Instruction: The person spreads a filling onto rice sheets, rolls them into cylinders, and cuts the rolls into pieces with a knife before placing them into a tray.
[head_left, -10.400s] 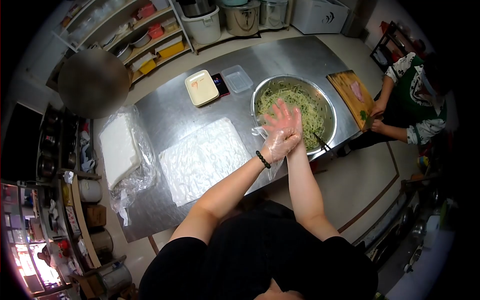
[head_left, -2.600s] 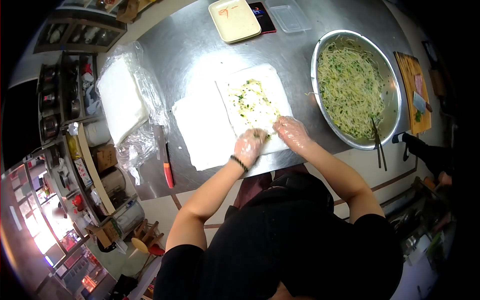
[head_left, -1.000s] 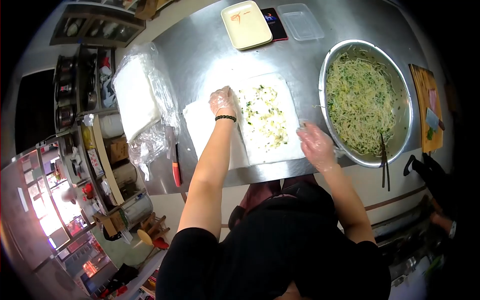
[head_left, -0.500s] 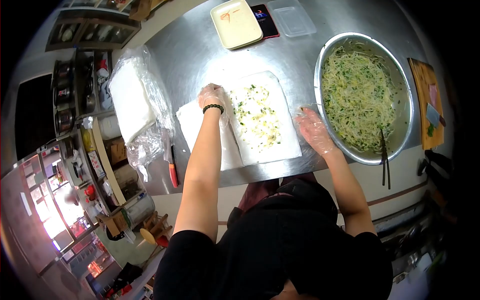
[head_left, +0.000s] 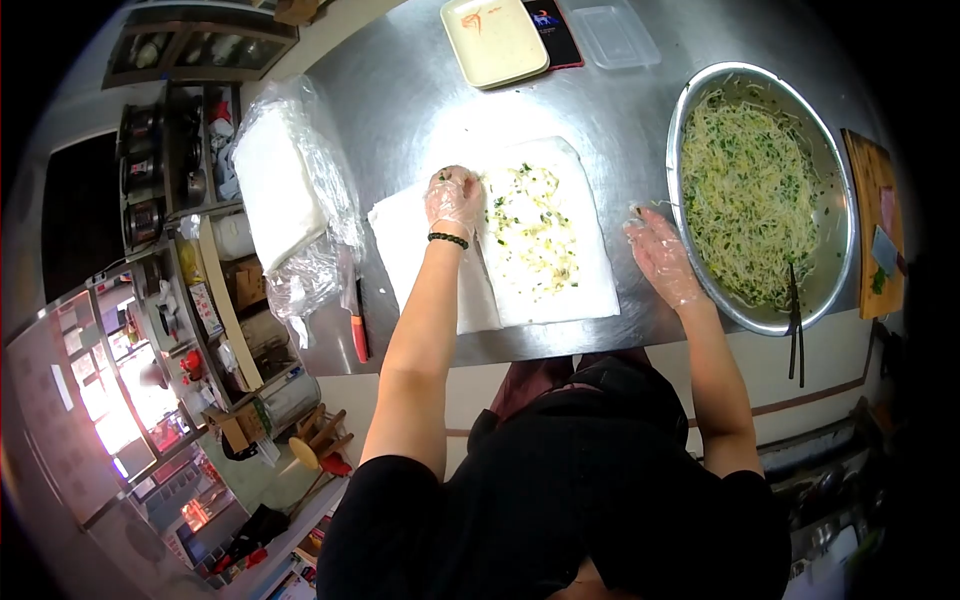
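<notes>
My left hand (head_left: 453,197), in a clear plastic glove, is closed with its fingers curled under. It rests at the top of a bare white sheet (head_left: 425,255), beside the overlapping edge of a second white sheet (head_left: 600,285). Anything inside its fingers is hidden. A thin layer of chopped pale and green filling (head_left: 530,230) covers the middle of that second sheet. My right hand (head_left: 660,258), also gloved, hovers right of the sheets near the bowl's rim with fingers loosely stretched out. A large steel bowl (head_left: 680,110) holds shredded pale and green filling (head_left: 750,190).
Chopsticks (head_left: 795,330) lean over the bowl's front rim. Beyond it is a cutting board (head_left: 865,200) with a knife (head_left: 888,250). On the left are plastic-wrapped white sheets (head_left: 280,180) and a red-handled knife (head_left: 359,335). A cream tray (head_left: 495,50), phone (head_left: 560,45) and clear container (head_left: 615,35) stand behind.
The view has shifted, so the table's things appear farther right. My left hand has moved slightly right towards the filling and its fingers are curled. My right hand stays beside the bowl.
</notes>
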